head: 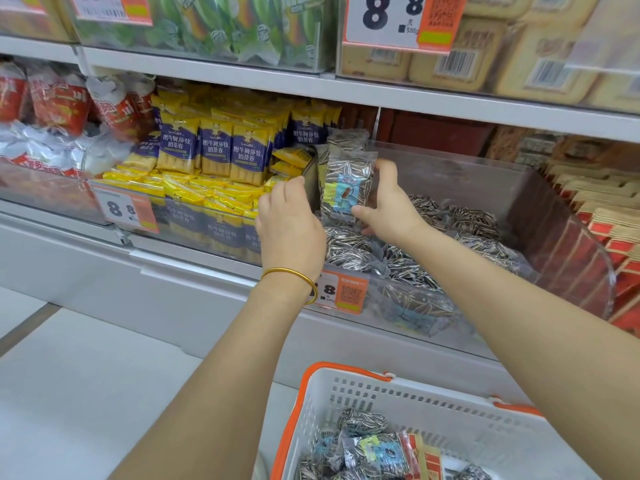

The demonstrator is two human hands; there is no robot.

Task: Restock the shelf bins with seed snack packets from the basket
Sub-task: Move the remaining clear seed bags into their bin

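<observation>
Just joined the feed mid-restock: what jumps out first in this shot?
Both hands meet mid-frame: the right hand holds a sunflower seed packet upright at the left end of the clear shelf bin, while the left hand, with a gold bangle on its wrist, rests by the divider. Left of that, yellow-and-blue snack packs fill the neighbouring bin. At bottom right, a white basket with orange trim holds more seed packets.

Neighbouring stock around the shelves

Yellow-and-navy milk-tea roll packs fill one clear bin; red-and-silver foil snack bags beside them; green packets and beige biscuit packs above.
</observation>
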